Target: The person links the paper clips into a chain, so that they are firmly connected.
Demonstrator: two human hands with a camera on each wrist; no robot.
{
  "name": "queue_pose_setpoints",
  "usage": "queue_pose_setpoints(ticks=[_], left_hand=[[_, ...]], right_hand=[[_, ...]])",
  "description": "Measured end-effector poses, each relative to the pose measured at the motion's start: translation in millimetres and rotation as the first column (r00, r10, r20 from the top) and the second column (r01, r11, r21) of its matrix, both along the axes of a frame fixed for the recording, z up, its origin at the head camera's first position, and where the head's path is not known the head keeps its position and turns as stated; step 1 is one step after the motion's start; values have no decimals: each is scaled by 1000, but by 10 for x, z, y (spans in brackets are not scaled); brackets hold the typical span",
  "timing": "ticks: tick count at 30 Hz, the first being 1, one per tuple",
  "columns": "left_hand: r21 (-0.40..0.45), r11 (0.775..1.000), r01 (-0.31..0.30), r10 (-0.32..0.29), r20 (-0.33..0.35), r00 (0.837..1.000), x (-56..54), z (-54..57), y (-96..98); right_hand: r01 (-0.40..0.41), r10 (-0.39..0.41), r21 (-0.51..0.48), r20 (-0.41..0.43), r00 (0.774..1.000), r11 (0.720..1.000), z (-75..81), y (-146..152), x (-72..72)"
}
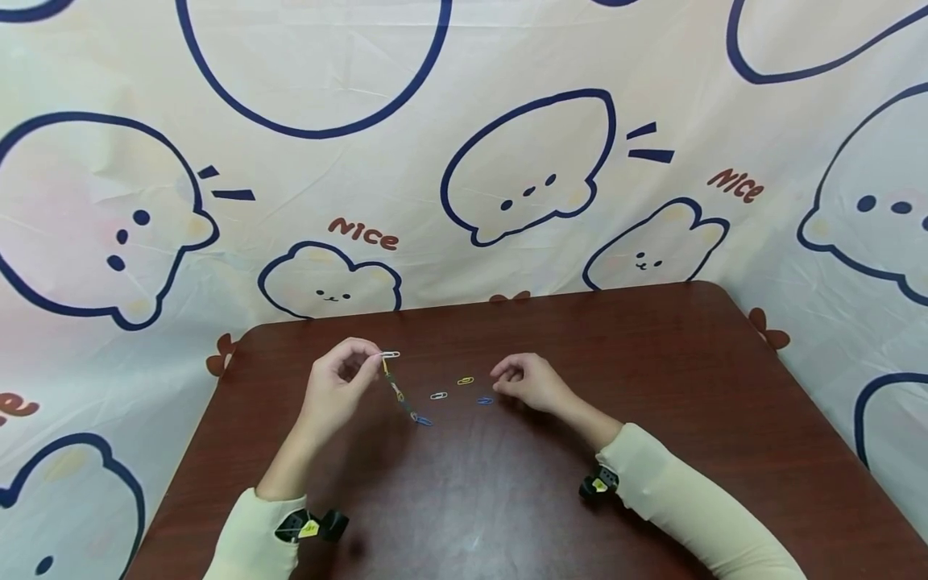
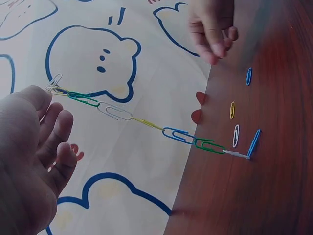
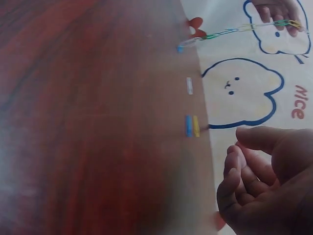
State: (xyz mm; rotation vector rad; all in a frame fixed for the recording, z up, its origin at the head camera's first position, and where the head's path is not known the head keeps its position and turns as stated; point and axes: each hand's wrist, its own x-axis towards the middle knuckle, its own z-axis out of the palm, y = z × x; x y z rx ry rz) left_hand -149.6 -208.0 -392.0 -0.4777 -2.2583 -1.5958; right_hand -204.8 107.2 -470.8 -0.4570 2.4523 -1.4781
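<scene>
Three loose paper clips [image 1: 466,380] lie right of the paper-clip chain [image 1: 397,392] (head view). Left wrist: left hand [image 2: 29,156] pinches the chain's upper end; a slack pinch could drop it. Right wrist: right hand [image 3: 269,171], loosely curled, holds nothing visible.

Pinches with left hand [image 1: 329,388] at eight o'clock in head view; positions right hand [image 1: 535,383] near five o'clock, loosely curled, with forearm [image 1: 590,423] aimed toward ten.
</scene>
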Motion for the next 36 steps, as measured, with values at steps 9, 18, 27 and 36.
queue_pose_setpoints(ticks=[9,18,27,36], left_hand=[[36,999,12,-12,-1,1000,-14,-85,-96],[49,999,14,-14,-1,1000,-18,-103,-92],[47,998,36,-36,-12,999,-28,-93,-53],[35,998,57,-56,-7,998,-50,-92,-29]], right_hand=[[44,-39,95,-45,998,995,-164,-45,38],[83,-44,217,-179,983,973,-230,-125,83],[134,-68,319,-208,976,938,-234,-218,78],[143,-52,382,-238,970,913,-223,-263,67]])
